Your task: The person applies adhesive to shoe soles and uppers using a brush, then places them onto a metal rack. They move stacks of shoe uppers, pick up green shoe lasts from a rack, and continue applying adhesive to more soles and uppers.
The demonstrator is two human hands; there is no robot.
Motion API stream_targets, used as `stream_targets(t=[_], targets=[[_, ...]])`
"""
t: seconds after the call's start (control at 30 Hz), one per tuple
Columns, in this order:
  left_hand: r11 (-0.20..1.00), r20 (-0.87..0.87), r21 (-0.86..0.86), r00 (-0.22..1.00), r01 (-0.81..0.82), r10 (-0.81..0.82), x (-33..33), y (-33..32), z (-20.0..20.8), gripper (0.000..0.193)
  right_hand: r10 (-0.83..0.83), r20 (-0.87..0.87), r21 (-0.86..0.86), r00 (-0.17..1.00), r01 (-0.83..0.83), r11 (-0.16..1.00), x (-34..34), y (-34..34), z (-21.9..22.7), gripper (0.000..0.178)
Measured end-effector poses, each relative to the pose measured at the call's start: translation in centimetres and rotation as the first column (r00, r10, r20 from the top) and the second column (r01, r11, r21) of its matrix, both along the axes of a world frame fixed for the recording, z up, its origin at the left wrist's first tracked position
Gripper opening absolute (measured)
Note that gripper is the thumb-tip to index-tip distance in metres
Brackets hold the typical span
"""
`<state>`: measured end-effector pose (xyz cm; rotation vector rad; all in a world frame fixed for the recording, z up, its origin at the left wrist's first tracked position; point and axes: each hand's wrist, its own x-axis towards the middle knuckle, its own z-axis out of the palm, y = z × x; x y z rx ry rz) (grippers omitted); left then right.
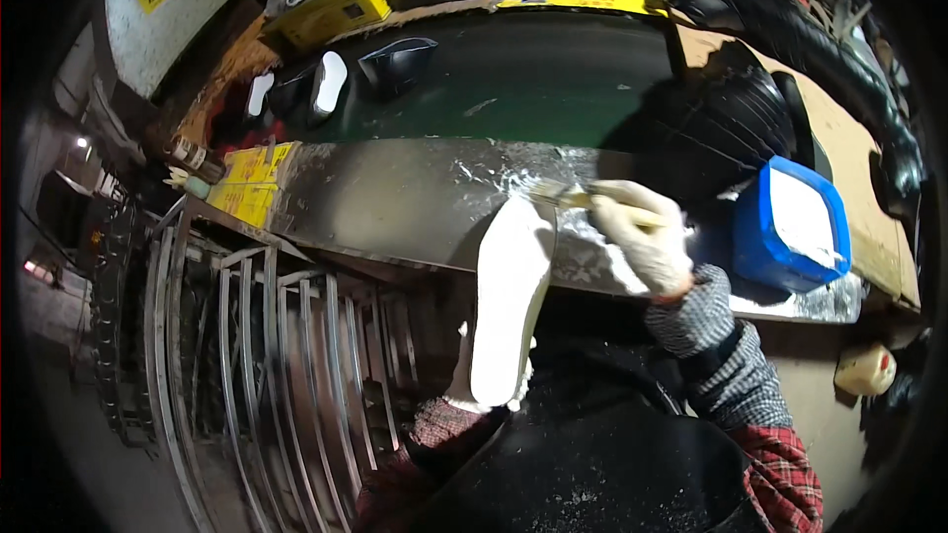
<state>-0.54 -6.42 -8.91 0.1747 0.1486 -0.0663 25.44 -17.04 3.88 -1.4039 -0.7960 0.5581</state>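
Observation:
A long white shoe sole (508, 306) stands tilted in front of me, its broad face toward me and its far end at the bench's edge. My left hand (460, 383), in a pale glove, grips its near end from behind; most of the fingers are hidden by the sole. My right hand (647, 237), also gloved, is closed round the handle of a brush (561, 196). The brush's bristles are just above the sole's far end, over white smears on the metal bench top (385, 192). Right of that hand stands a blue tub (748, 229) holding white paste.
Behind the bench runs a dark green conveyor belt (553, 88), carrying a white sole (329, 83) and a black shoe upper (398, 64). A black plastic-wrapped bundle (726, 113) is at the right. A metal rack (267, 355) fills the lower left. A pale jug (865, 370) sits lower right.

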Motion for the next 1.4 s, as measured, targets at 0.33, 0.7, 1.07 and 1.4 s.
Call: stream_targets(t=[0.33,0.7,1.07,1.4], targets=[[0.981,-0.242,-0.156,0.967,-0.117,0.077,-0.1,0.4,0.1,0.096,0.015,0.061,-0.136,0.998,-0.007,0.991,1.8,1.7,4.2,0.020],[0.955,0.221,-0.295,0.973,0.007,0.061,1.9,0.7,3.1,0.073,0.588,-0.051,0.035,0.807,-0.587,0.809,-5.4,-2.0,5.7,0.020],[0.942,-0.332,-0.120,0.907,-0.315,0.261,1.8,-0.6,6.5,0.069,0.588,0.191,-0.069,0.786,-0.587,0.807,-5.0,-6.9,3.1,0.028],[0.960,-0.404,-0.196,0.909,-0.198,0.105,-0.2,1.4,3.5,0.095,0.491,0.423,-0.439,0.761,-0.302,0.847,0.4,-3.0,0.9,0.032]])
